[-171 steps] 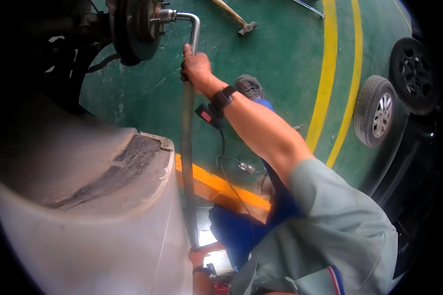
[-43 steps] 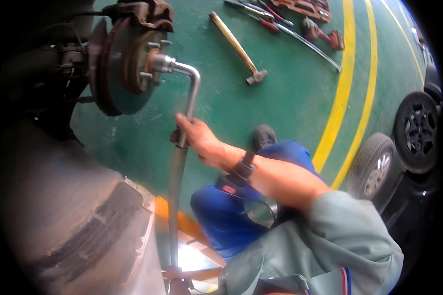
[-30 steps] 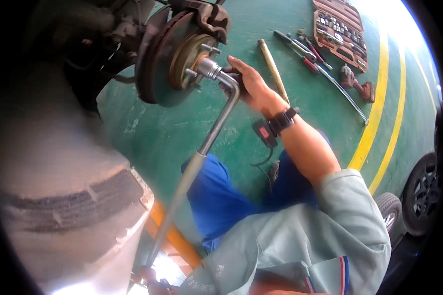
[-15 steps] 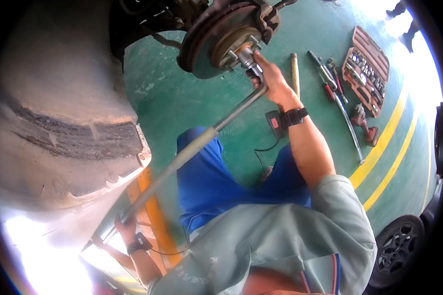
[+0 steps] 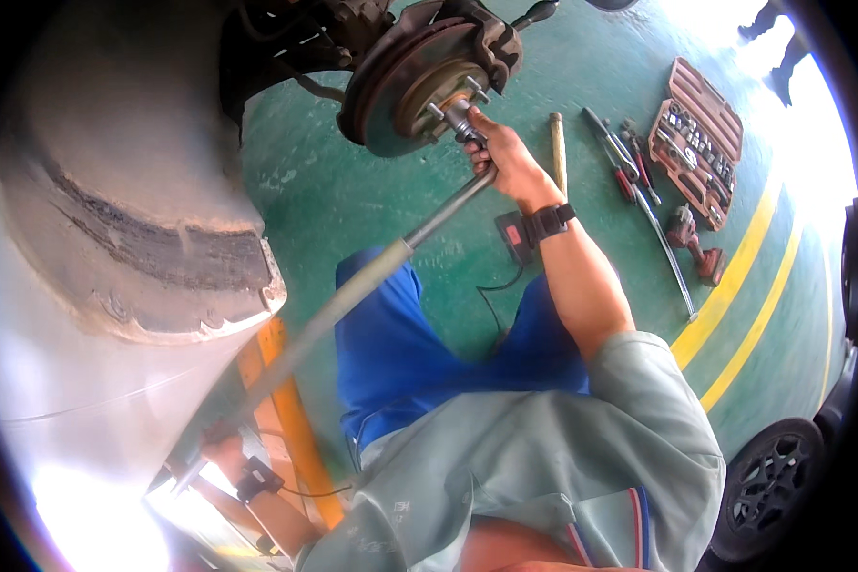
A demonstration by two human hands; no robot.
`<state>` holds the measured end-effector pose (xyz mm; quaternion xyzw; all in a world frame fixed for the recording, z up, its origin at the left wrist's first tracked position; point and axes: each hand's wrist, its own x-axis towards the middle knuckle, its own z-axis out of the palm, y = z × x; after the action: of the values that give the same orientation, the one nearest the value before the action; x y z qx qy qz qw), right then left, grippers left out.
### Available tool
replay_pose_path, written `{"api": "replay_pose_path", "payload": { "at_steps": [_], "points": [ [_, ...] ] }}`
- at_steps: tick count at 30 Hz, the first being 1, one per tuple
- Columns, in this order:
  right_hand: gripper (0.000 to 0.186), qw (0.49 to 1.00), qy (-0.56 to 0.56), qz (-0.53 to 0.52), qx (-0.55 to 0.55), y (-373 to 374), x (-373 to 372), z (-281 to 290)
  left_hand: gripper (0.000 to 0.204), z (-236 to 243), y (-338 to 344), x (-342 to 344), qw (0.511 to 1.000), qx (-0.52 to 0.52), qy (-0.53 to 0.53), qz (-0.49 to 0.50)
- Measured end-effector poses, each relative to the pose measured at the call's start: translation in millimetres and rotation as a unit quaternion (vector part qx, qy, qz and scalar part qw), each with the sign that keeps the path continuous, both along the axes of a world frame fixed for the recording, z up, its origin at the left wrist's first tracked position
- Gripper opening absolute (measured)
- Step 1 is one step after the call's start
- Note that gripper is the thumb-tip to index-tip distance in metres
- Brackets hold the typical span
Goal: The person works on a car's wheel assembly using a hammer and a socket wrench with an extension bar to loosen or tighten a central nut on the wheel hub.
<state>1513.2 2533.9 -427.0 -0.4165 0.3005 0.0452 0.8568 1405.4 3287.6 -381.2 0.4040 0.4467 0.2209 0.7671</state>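
My right hand (image 5: 498,157) is closed around the bent head of a steel breaker bar (image 5: 451,210), its thumb and fingers at the silver socket (image 5: 459,121). That socket sits at the middle of the wheel hub (image 5: 419,112), among bare studs, in front of a rusty brake disc (image 5: 383,133). Over the bar's shaft fits a long pale pipe (image 5: 353,291), which slants down to the lower left. Down there my left hand (image 5: 224,448) is closed on the pipe's far end, slightly blurred, with some fingers hidden.
At left bulges the car's pale body panel (image 5: 114,362), close to the pipe, with an orange post (image 5: 296,419) beside it. On the green floor lie a wooden handle (image 5: 558,153), a long wrench (image 5: 663,238), an impact driver (image 5: 696,243) and a socket case (image 5: 696,138). Someone's legs (image 5: 782,57) show far right.
My left hand has shifted a little left with the pipe's far end. My right hand stays at the socket, now covering more of the bar's bend. The whole view has shifted slightly.
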Motion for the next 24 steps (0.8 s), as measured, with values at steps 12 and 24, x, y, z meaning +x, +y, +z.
{"api": "replay_pose_path", "payload": {
  "at_steps": [12,24],
  "points": [
    [0.03,0.999,-0.025,0.019,0.013,-1.1,0.2,4.0,0.02,32.6,-32.9,-56.9,0.998,-0.026,-0.045,0.046],
    [0.031,0.999,-0.026,-0.016,0.033,9.2,4.6,-6.7,0.023,36.3,0.1,7.4,0.988,0.118,0.014,-0.099]
  ]
}}
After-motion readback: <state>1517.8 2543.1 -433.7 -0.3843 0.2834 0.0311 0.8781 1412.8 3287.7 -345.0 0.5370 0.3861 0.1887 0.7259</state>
